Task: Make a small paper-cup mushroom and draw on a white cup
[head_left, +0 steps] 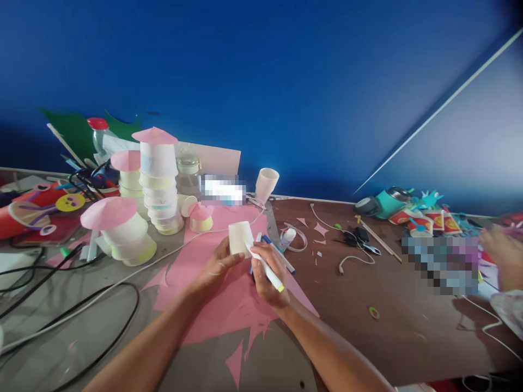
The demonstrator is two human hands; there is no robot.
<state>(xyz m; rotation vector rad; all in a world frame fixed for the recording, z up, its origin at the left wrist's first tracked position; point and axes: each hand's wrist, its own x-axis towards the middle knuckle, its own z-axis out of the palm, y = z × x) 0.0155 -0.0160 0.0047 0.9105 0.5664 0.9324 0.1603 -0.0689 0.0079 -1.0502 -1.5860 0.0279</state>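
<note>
A small white paper cup [240, 237] is held in my left hand [220, 265], its fingers wrapped round the cup's lower left side. My right hand [269, 272] grips a white marker [267, 269] with a yellow end, and the tip meets the cup's right side. Under both hands lies a pink paper sheet [196, 316] with cut edges. Blue-ended markers [285, 258] rest just beyond my right hand, beside a white glue bottle [287, 238].
Stacked cups [158, 185] with pink cone tops stand at the left, near black cables [122, 337]. Another cup [267, 184] stands by the blue wall. Keys [371, 249] and a teal bottle [388, 202] lie to the right; another person's hand [504, 256] is at the far right.
</note>
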